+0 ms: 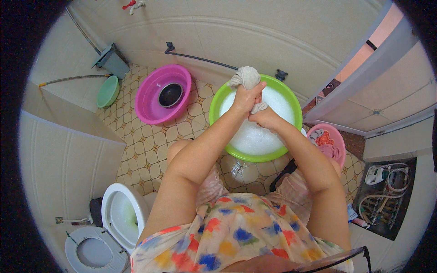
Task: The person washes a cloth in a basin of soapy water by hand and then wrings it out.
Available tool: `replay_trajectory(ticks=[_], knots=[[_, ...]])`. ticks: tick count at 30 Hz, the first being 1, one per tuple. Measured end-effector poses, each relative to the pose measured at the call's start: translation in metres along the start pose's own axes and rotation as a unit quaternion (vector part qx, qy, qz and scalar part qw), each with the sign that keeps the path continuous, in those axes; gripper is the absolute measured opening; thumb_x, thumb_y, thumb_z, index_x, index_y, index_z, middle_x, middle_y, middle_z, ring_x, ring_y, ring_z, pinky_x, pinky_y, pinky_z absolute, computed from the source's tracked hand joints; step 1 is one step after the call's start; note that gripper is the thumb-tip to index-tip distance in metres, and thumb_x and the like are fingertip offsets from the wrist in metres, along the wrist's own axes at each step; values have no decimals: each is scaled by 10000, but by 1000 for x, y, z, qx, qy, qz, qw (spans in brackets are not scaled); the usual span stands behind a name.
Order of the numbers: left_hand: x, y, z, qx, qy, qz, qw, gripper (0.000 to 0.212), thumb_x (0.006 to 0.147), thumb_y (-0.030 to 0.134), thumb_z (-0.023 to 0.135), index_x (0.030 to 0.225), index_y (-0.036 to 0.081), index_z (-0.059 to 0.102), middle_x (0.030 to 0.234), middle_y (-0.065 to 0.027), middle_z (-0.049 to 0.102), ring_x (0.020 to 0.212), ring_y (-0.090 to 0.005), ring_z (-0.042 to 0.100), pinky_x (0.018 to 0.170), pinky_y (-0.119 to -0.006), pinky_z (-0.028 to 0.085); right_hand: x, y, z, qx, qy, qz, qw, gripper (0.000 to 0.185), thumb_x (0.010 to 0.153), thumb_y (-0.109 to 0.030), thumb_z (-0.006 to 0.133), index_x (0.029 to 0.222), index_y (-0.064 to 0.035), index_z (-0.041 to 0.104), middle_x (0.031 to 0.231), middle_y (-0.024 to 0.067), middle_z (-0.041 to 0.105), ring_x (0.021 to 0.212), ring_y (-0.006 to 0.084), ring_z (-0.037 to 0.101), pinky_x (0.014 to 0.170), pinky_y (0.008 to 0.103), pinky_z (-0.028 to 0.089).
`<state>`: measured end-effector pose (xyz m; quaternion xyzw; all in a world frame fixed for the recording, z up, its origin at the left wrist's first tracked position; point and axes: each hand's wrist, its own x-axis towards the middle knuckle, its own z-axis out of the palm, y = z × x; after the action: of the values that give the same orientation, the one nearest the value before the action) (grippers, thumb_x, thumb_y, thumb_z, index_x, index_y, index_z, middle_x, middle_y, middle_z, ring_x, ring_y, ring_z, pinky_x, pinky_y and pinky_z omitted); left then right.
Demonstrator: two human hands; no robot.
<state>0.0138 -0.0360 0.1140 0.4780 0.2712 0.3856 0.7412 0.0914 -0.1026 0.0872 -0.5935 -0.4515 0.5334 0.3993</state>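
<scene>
A wet, light grey cloth is bunched and twisted above a round green basin full of white suds. My left hand grips it just below its bulky upper end. Close beneath, my right hand is closed around the lower part, the two hands almost touching. Both are over the basin, nearer its far left part. The rest of the cloth inside my fists is hidden.
Left of the green basin stands a pink basin holding a dark round bowl. A smaller pink basin with clothes stands at the right. A toilet is at the lower left, and a metal rail runs along the wall.
</scene>
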Motion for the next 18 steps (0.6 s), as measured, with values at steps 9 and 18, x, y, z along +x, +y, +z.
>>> replay_trajectory(ticks=[9, 18], knots=[[13, -4, -6, 62, 24, -31, 997, 289, 780, 314, 605, 782, 30, 548, 658, -37, 543, 571, -126, 506, 529, -250, 403, -3, -6, -17, -15, 21, -114, 993, 503, 594, -183, 709, 1041, -79, 502, 943, 91, 548, 868, 194, 532, 772, 312, 427], [-9, 8, 6, 223, -150, -50, 962, 630, 846, 488, 414, 1219, -20, 406, 1210, -130, 442, 1141, -212, 394, 958, -298, 284, -3, -13, -36, -111, 255, -204, 939, 585, 599, -158, 702, 1111, -48, 442, 1015, 168, 538, 995, 299, 512, 861, 349, 395]])
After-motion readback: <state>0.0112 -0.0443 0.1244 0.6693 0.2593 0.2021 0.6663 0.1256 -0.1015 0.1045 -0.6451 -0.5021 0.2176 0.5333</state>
